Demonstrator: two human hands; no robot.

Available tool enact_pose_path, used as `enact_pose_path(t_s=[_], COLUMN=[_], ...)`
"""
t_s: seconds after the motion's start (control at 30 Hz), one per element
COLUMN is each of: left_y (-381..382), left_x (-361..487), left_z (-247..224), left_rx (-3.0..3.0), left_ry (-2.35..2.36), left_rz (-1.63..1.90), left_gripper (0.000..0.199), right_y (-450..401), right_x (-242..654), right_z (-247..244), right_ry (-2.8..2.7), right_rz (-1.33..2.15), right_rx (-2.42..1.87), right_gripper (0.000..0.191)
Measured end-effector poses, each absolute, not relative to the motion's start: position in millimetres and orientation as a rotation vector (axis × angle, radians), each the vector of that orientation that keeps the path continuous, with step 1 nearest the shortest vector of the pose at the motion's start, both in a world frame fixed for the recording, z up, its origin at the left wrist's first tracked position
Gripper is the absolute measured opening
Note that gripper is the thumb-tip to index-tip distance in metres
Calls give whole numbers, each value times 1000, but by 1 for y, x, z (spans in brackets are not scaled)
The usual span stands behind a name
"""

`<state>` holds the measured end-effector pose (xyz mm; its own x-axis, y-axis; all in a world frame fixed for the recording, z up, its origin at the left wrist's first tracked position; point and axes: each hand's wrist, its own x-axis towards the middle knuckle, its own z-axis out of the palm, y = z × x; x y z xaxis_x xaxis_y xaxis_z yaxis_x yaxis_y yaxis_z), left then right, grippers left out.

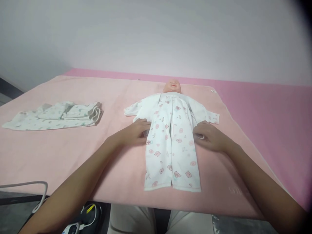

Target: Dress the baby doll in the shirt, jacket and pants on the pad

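A doll lies on its back, only its head showing above white baby clothes. A white top covers its body, both sleeves spread outward. White pants with pink animal prints lie over the top, legs pointing toward me. At the left side of the clothes, my left hand is closed on the fabric edge near the pants. My right hand is closed on the fabric edge at the right side. The fingertips of both hands are partly hidden.
Folded white clothing with green prints lies on the left of the pink mat. A white cable and a dark bag with a device are at the lower left. A wall stands behind.
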<state>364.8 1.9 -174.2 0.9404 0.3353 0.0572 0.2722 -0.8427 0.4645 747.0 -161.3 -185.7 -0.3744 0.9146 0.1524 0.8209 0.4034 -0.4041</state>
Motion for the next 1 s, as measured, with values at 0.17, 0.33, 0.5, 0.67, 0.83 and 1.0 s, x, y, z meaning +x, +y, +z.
enact_pose_path(t_s=[0.17, 0.33, 0.5, 0.67, 0.83, 1.0], left_y=[-5, -11, -20, -27, -30, -28], left_x=[375, 391, 402, 407, 410, 408], left_z=[-185, -195, -194, -196, -199, -200], left_rx=[2646, 2732, 2796, 2821, 2844, 2758], left_ry=[649, 837, 1069, 1187, 1220, 1200], left_rz=[300, 230, 166, 174, 213, 270], left_gripper=[16, 21, 25, 16, 19, 24], right_y=[-162, -161, -161, -159, -154, -155], right_x=[719, 697, 700, 700, 696, 694], right_z=[-187, -199, -198, -201, -220, -228], right_ry=[-2143, -2076, -2055, -2064, -2064, -1992], right_rz=[450, 323, 323, 243, 30, -59], right_rx=[-1731, -1860, -1976, -2046, -2068, -2050], right_gripper=[25, 10, 20, 22, 23, 15])
